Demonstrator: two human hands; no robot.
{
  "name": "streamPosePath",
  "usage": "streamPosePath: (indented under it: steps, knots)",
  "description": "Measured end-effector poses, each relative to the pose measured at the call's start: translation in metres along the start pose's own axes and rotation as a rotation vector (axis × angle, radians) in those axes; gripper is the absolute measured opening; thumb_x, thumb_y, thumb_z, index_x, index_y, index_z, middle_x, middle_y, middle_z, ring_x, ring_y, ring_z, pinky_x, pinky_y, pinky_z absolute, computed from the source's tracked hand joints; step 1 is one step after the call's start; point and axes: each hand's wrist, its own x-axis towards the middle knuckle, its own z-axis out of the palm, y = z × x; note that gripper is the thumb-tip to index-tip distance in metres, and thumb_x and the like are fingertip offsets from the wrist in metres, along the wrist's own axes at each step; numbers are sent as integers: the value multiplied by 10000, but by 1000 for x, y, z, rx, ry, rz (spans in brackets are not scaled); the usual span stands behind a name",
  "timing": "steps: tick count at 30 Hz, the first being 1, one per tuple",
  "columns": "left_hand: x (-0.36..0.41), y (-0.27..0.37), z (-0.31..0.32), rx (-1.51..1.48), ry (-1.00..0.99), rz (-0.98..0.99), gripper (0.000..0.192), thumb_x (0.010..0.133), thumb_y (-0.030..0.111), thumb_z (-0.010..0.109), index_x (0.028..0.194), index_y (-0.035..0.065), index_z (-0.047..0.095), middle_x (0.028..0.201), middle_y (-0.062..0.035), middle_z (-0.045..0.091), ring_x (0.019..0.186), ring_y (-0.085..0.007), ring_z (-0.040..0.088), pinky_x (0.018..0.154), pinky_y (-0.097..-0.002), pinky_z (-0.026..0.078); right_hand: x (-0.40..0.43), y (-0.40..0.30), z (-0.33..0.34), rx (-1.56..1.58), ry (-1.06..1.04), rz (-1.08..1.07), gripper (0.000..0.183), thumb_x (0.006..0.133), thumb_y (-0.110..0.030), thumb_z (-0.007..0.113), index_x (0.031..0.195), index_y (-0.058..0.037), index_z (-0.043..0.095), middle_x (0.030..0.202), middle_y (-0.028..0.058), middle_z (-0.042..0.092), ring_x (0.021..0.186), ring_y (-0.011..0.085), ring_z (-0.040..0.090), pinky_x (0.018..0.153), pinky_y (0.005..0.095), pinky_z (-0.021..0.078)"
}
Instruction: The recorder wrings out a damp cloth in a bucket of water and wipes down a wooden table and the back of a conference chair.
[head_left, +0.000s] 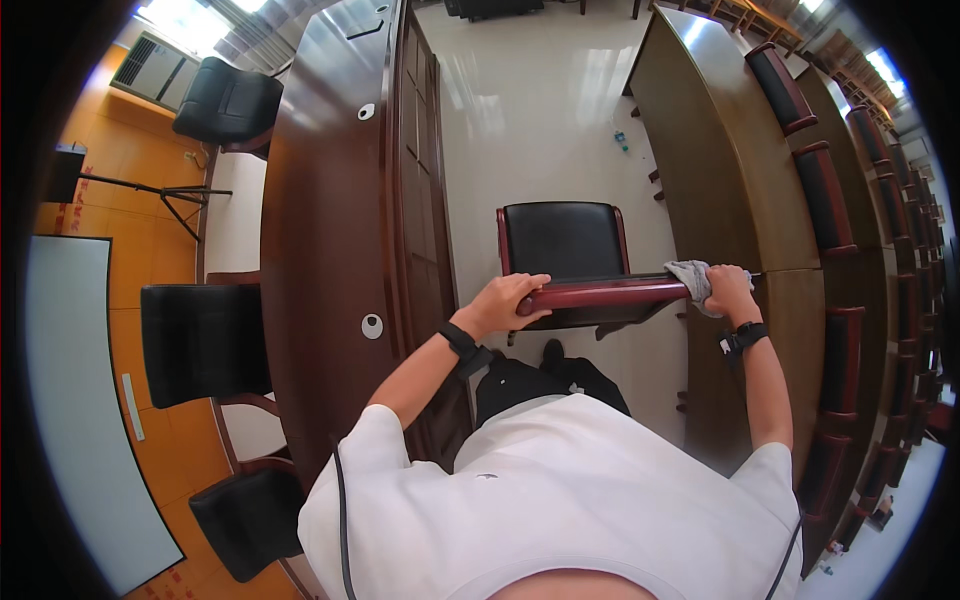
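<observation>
A chair with a reddish wood frame and a black padded seat stands in the aisle in front of me, its backrest rail nearest my body. My left hand grips the left end of that rail, thumb on top and fingers around it. At the rail's right end a grey cloth is bunched over the wood. My right hand is closed on this cloth, against the rail's end. Dark bands are strapped on both wrists.
A long dark wood desk runs along the left, with black chairs behind it. Brown desks and rows of chairs line the right. A small bottle lies on the tiled floor ahead. A tripod stand is at far left.
</observation>
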Motion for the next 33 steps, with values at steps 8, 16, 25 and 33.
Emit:
streamPosePath:
  steps: [8, 16, 25, 33]
  knots:
    - [1, -8, -48, -47, -22, -20, 532, 704, 150, 830, 1156, 61, 562, 844, -109, 643, 730, -296, 651, 647, -341, 538, 17, -24, -34, 4, -49, -30, 208, 506, -147, 641, 698, -69, 640, 746, 143, 665, 748, 342, 662, 687, 426, 534]
    - [10, -48, -73, -125, 61, -80, 469, 700, 146, 844, 1083, 37, 595, 864, -121, 647, 734, -286, 657, 654, -325, 537, 79, -42, -58, -17, -21, 51, 311, 582, -152, 675, 890, -111, 674, 894, 114, 678, 888, 312, 661, 772, 414, 512]
    - [9, -117, -116, -152, 161, -264, 554, 744, 187, 838, 1209, 85, 555, 834, -121, 683, 716, -202, 656, 688, -294, 529, 159, -74, -103, -14, -14, 62, 284, 583, -125, 648, 864, -117, 693, 864, 147, 701, 863, 361, 665, 789, 441, 541]
    - [24, -142, -131, -233, 201, -375, 406, 819, 376, 747, 1039, 57, 623, 728, -130, 668, 674, -276, 657, 672, -332, 524, 196, -79, -110, -42, -42, 50, 291, 581, -128, 644, 866, -114, 702, 876, 160, 701, 882, 370, 660, 800, 443, 537]
